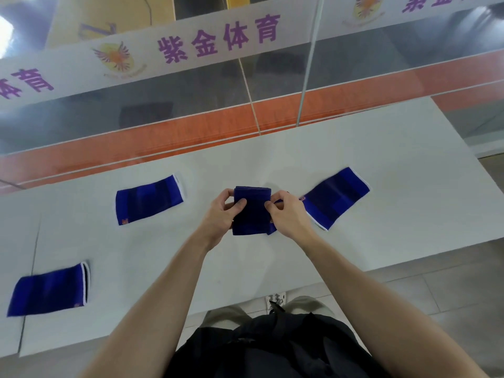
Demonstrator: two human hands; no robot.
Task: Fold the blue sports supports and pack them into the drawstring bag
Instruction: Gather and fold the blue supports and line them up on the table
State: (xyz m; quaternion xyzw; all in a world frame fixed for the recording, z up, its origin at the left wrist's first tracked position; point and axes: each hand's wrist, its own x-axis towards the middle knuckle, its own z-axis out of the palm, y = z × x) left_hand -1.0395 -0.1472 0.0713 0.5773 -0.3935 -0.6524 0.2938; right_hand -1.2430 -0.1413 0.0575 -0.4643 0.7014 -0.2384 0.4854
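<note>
Presently, white table (381, 165) before lettered glass partition (191, 85): folded blue support (252, 211) at mid-table, pinched by left hand (221, 216) and right hand (286, 214); lying flat around it, mid-left support (148, 199), near-left support (47, 289), right support (336, 196).

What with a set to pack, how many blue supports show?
4: folded support between left hand and right hand; right support beside it; left support; near-left support. More may hide in the fold.

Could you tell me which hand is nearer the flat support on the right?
Right. The right hand sits just beside the flat support; the left hand is farther, beyond the folded support both grip.
</note>
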